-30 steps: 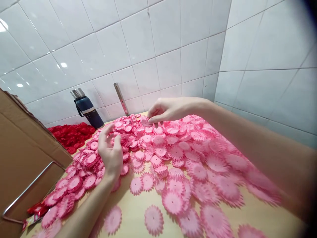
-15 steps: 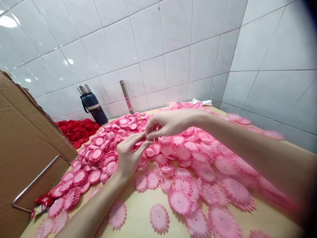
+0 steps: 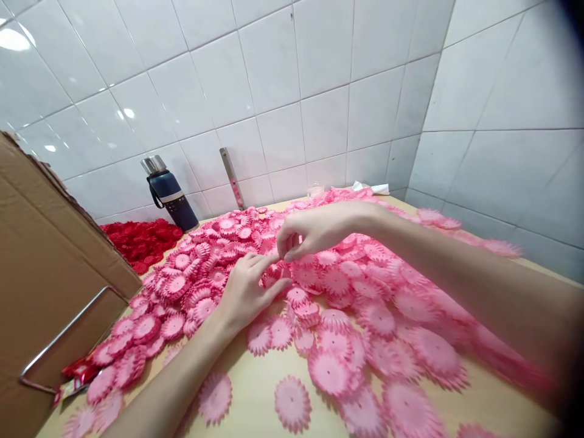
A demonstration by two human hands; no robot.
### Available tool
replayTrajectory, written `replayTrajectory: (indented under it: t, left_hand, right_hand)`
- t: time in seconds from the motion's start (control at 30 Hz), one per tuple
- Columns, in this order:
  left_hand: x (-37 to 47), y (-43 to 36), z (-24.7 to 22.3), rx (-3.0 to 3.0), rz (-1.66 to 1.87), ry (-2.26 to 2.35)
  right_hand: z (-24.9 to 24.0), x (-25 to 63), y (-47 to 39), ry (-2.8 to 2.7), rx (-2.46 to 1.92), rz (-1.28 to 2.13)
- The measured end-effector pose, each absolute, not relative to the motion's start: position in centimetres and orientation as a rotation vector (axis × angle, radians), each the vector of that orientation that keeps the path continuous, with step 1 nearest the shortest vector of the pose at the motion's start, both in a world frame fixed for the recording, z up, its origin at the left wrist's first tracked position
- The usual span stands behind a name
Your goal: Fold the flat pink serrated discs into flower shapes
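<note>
Many pink frilled paper-like discs (image 3: 292, 403), shaped like flower layers with small centre holes, cover the table (image 3: 253, 383). Over the middle of them is my left hand (image 3: 246, 289), its thumb and forefinger stretched out with a gap between. My right hand (image 3: 314, 232) comes in from the right, thumb and fingers pinched together at my left forefinger's tip. Whatever sits in that pinch is hidden by the fingers. Deeper pink discs in stacks (image 3: 177, 283) lie left of my left hand; paler loose ones (image 3: 337, 281) lie below my right hand.
A red heap (image 3: 141, 240) of similar pieces lies at the back left, beside a dark blue bottle (image 3: 173, 198). A cardboard box (image 3: 55, 261) and a bent metal rod (image 3: 68, 331) stand at the left. A metal strip (image 3: 232, 177) leans on the tiled wall (image 3: 274, 73).
My left hand's thumb has moved down and away from the forefinger, parting from my right hand's fingers. My right hand has shifted slightly right, still pinched.
</note>
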State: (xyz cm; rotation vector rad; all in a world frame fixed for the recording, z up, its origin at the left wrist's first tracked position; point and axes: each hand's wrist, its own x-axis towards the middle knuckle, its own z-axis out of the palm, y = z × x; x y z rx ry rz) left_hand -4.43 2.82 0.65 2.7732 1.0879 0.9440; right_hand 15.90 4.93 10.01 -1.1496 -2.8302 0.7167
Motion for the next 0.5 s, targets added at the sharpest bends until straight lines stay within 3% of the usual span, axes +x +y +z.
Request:
replayTrajectory:
  t: [0.17,0.4,0.5]
  left_hand:
    - [-4.5,3.1,0.2,2.802,0.791,1.091]
    - [-4.2,2.6,1.4,2.609,1.497,1.048]
    - [-4.1,2.3,1.4,2.446,1.592,0.930]
  right_hand:
    - [10.1,16.2,5.2,-2.827,-1.122,0.748]
    - [9.9,16.4,5.5,-2.786,-1.113,0.676]
    - [9.9,16.2,5.3,-2.779,-1.109,0.671]
